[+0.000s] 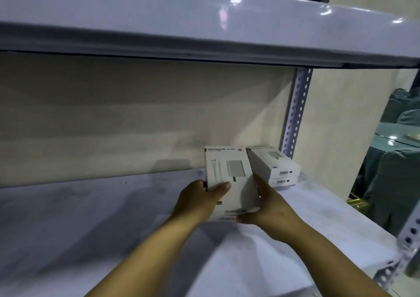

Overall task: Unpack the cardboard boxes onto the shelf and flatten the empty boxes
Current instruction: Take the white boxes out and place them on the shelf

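Observation:
Both my hands hold a stack of white product boxes [234, 178] over the white shelf board [91, 224], near its back right. My left hand [200, 202] grips the stack's left edge with the thumb laid on the top box. My right hand [270, 208] holds the right edge, fingers along the side and thumb under the near end. The top box shows a printed charger and cable. Just right of it, two more white boxes [272, 163] lie stacked in the back right corner. No cardboard box is in view.
The upper shelf board [204, 24] hangs low above the hands. A perforated grey upright [295, 112] stands at the back right, another [409, 235] at the front right. The beige wall closes the back. Greenish covered furniture [395, 160] stands beyond the rack at right.

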### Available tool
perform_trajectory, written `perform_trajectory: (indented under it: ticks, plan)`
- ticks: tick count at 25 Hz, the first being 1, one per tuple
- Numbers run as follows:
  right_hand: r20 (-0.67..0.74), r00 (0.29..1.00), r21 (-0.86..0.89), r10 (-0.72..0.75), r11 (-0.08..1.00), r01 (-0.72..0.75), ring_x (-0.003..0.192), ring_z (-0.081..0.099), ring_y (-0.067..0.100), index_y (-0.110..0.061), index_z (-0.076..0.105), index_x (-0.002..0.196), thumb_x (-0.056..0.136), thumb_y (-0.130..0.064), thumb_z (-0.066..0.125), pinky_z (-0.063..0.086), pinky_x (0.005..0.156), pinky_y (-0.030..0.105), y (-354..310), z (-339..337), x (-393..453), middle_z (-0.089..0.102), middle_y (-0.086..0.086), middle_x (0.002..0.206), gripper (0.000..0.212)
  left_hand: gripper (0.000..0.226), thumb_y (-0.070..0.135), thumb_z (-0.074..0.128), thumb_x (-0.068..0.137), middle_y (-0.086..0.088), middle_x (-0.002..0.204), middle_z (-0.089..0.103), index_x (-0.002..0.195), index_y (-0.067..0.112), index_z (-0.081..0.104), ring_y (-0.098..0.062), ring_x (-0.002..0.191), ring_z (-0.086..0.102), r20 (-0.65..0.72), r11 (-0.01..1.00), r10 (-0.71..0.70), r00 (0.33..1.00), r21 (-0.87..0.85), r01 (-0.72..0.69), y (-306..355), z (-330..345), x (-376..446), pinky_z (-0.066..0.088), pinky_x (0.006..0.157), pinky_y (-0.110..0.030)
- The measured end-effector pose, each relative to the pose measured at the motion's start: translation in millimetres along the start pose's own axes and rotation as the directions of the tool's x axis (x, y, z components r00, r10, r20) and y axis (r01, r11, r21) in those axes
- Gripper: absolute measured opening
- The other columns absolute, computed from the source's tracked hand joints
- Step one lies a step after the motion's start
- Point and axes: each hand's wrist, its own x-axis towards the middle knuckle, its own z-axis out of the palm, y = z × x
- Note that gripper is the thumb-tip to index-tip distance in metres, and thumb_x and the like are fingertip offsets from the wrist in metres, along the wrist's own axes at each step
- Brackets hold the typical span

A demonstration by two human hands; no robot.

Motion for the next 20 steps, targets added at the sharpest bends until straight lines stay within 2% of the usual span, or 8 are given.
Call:
perform_trajectory:
  ticks: [2,6,8,11,14,16,18,20]
  plan:
    - [-0.001,0.999,-0.041,0.045,0.998,-0.045,0.106,0.055,-0.002,-0.046,0.041,0.112,0.066,-0.002,0.081,0.055,0.088,0.028,8,-9,10,0.058,-0.028,0.11,0.074,0.048,0.057,0.062,0.082,-0.001,0.095,0.072,0.102,0.014,0.069,-0.017,0.085,0.066,0.006,1.0,-0.013,1.0,0.007,0.013,2,12,11,0.056,0.077,-0.033]
    - [0.045,0.987,-0.193,0.156,0.971,-0.144,0.115,0.054,0.012,-0.039,0.036,0.117,0.071,-0.008,0.081,0.052,0.096,0.034,19,-26,30,0.056,-0.016,0.118,0.071,0.05,0.054,0.058,0.086,-0.004,0.101,0.071,0.11,0.012,0.066,-0.017,0.086,0.066,0.026,0.998,-0.063,0.998,0.01,0.063,8,35,28,0.056,0.074,-0.03]
    - [0.036,0.98,-0.288,0.197,0.941,-0.178,0.117,0.053,0.015,-0.033,0.037,0.125,0.074,-0.013,0.08,0.048,0.099,0.032,24,-33,38,0.055,-0.008,0.125,0.07,0.049,0.052,0.056,0.089,-0.006,0.106,0.069,0.114,0.011,0.063,-0.018,0.086,0.064,0.042,0.995,-0.102,0.994,0.027,0.101,14,42,33,0.052,0.067,-0.026]
    - [0.025,0.977,-0.39,0.211,0.902,-0.185,0.103,0.05,0.012,-0.025,0.043,0.127,0.075,-0.02,0.081,0.044,0.087,0.022,32,-41,46,0.056,-0.005,0.121,0.064,0.05,0.054,0.057,0.087,-0.005,0.099,0.07,0.111,0.011,0.064,-0.018,0.084,0.066,0.091,0.988,-0.155,0.984,-0.005,0.156,18,47,40,0.052,0.06,-0.024]
    - [0.028,0.985,-0.371,0.168,0.917,-0.145,0.106,0.053,0.012,-0.026,0.049,0.119,0.075,-0.016,0.081,0.04,0.076,0.008,43,-46,51,0.057,-0.008,0.114,0.054,0.02,0.043,0.066,0.085,0.009,0.092,0.066,0.098,0.03,0.06,-0.009,0.084,0.063,0.158,0.992,-0.086,0.984,-0.078,0.099,19,51,41,0.054,0.061,-0.021]
    - [0.008,0.991,-0.373,0.136,0.92,-0.124,0.113,0.054,0.015,-0.026,0.05,0.12,0.076,-0.014,0.08,0.043,0.078,0.005,46,-49,54,0.058,-0.009,0.115,0.054,0.03,0.026,0.078,0.077,0.016,0.094,0.063,0.09,0.037,0.054,0.001,0.084,0.059,0.19,0.989,-0.007,0.982,-0.141,0.035,21,54,41,0.053,0.062,-0.018]
    - [-0.013,0.995,-0.45,0.099,0.888,-0.095,0.12,0.053,0.018,-0.026,0.045,0.136,0.078,-0.019,0.079,0.044,0.093,0.02,47,-51,57,0.057,-0.004,0.128,0.068,0.044,0.016,0.083,0.071,0.023,0.091,0.057,0.089,0.038,0.05,0.009,0.08,0.054,0.169,0.992,0.081,0.982,-0.105,-0.064,19,58,43,0.048,0.063,-0.009]
    - [-0.021,0.998,-0.532,0.051,0.845,-0.054,0.12,0.052,0.019,-0.027,0.041,0.142,0.081,-0.024,0.076,0.044,0.097,0.027,47,-53,60,0.054,-0.002,0.134,0.071,0.052,0.017,0.084,0.07,0.022,0.096,0.055,0.105,0.033,0.049,0.006,0.087,0.053,0.143,0.991,0.131,0.981,-0.045,-0.126,18,63,45,0.047,0.07,-0.009]
